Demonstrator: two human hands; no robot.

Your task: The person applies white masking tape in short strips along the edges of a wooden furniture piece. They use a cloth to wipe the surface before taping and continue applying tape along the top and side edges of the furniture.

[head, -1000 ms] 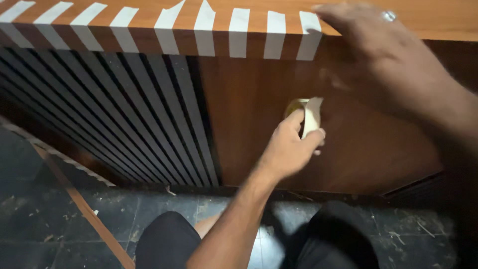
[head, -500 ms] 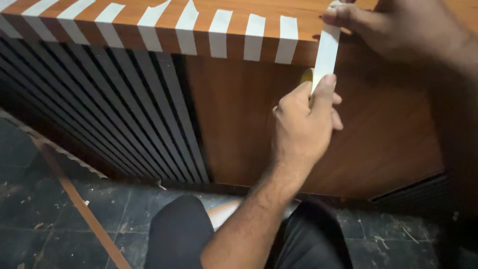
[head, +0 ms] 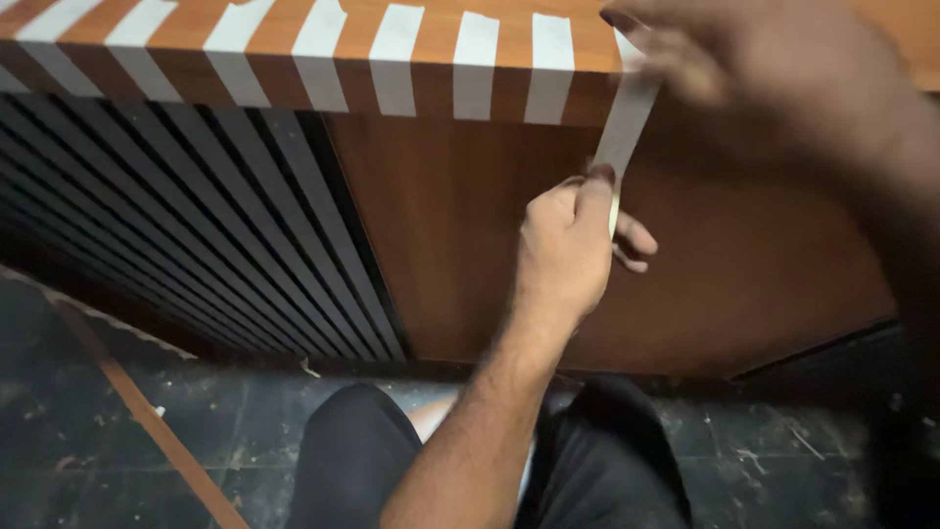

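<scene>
My left hand is closed around a roll of pale masking tape, mostly hidden by my fingers, in front of a brown wooden cabinet panel. A strip of tape runs taut from the roll up to the cabinet's top edge. There my right hand, blurred and close to the camera, holds the strip's end against the orange wooden top. Several similar tape strips cross that edge to the left at even gaps.
Dark vertical slats cover the cabinet front on the left. Below is a dark, dusty tiled floor with a thin wooden batten lying on it. My knees in dark trousers are at the bottom.
My left hand lifted the roll up to my right hand at the top edge, then drew it back down, pulling out a longer strip of tape.
</scene>
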